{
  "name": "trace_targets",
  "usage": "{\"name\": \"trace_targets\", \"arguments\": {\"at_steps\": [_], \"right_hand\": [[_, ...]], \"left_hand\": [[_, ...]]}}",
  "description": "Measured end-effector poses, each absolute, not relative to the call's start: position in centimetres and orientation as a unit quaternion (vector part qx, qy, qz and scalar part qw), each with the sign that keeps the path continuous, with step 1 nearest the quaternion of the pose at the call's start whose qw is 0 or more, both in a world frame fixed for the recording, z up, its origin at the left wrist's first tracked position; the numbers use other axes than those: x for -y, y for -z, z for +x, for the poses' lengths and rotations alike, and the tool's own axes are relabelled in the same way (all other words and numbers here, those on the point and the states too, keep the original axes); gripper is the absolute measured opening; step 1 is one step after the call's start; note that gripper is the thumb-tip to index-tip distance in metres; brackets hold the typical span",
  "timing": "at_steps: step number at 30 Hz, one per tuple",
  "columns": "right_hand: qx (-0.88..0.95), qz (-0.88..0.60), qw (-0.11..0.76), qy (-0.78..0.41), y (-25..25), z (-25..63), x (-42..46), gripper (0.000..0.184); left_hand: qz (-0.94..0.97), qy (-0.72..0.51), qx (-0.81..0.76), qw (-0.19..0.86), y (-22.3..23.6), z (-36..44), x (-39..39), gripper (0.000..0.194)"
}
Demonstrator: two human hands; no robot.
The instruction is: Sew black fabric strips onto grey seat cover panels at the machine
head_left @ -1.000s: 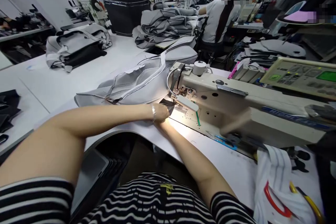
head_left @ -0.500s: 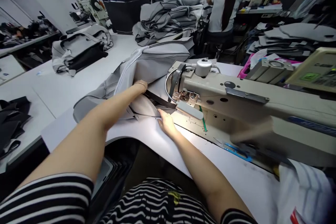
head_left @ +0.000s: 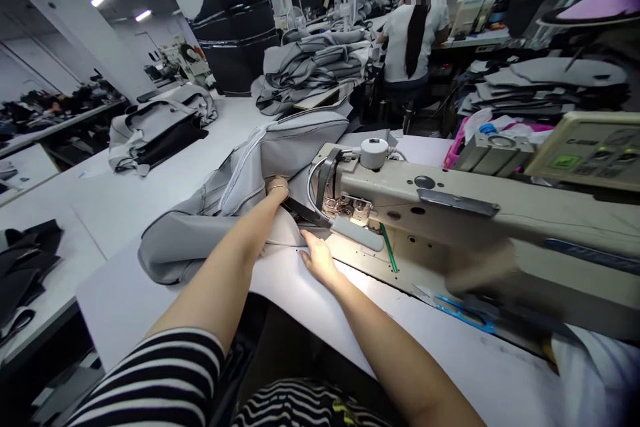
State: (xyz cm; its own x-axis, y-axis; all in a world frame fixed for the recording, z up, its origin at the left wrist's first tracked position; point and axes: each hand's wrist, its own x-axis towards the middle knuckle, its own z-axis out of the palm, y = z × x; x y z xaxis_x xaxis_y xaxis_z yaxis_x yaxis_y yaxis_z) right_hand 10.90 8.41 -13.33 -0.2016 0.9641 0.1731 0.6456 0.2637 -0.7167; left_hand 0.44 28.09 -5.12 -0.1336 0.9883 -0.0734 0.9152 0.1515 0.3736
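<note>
My left hand (head_left: 278,189), with a bangle at the wrist, reaches into the folds of a large grey sewn fabric piece (head_left: 240,177). Its fingers are hidden by the cloth. A dark strap (head_left: 306,212) runs from beside that hand toward the needle area of a sewing machine (head_left: 350,209). My right hand (head_left: 319,257) lies at the near edge of the fabric, just left of the machine bed. Its index finger touches the cloth and the thumb is spread apart from it.
Blue-handled scissors (head_left: 465,315) lie by the machine's near side, and a green strip (head_left: 389,248) lies on its bed. Behind are a stack of grey pieces (head_left: 315,67), another grey piece (head_left: 155,127) and a seated person (head_left: 413,40). Dark cloth (head_left: 30,260) is at left.
The view has tilted up and shifted a little. My left arm has swung inward, with the hand still at the fabric's folds. My right hand stays at the fabric edge.
</note>
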Motion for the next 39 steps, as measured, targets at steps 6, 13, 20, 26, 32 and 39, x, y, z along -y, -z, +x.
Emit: {"name": "trace_targets", "arguments": {"at_steps": [6,13,20,26,32,39], "right_hand": [[0.732,-0.551,0.305,-0.26,13.3,10.8,-8.4,0.056],[0.723,-0.551,0.321,-0.266,13.1,11.0,-8.7,0.042],[0.777,-0.509,0.295,-0.225,12.7,10.5,-8.4,0.03],[0.785,-0.527,0.27,-0.179,12.1,9.8,-7.9,0.024],[0.802,-0.517,0.255,-0.154,11.8,9.3,-7.3,0.031],[0.814,-0.509,0.243,-0.136,12.2,9.5,-7.4,0.027]], "left_hand": [[0.658,-0.296,-0.664,0.197,2.2,1.9,-28.5,0.008],[0.772,-0.544,-0.316,0.09,-2.9,0.0,-17.5,0.011],[0.908,-0.352,-0.18,-0.136,1.7,-6.9,-7.3,0.017],[0.882,-0.322,-0.343,0.021,0.1,-7.5,-11.2,0.021],[0.827,-0.25,-0.503,0.016,-4.8,-2.2,-14.3,0.038],[0.801,-0.015,-0.595,-0.07,-4.8,-0.4,-18.4,0.038]]}}
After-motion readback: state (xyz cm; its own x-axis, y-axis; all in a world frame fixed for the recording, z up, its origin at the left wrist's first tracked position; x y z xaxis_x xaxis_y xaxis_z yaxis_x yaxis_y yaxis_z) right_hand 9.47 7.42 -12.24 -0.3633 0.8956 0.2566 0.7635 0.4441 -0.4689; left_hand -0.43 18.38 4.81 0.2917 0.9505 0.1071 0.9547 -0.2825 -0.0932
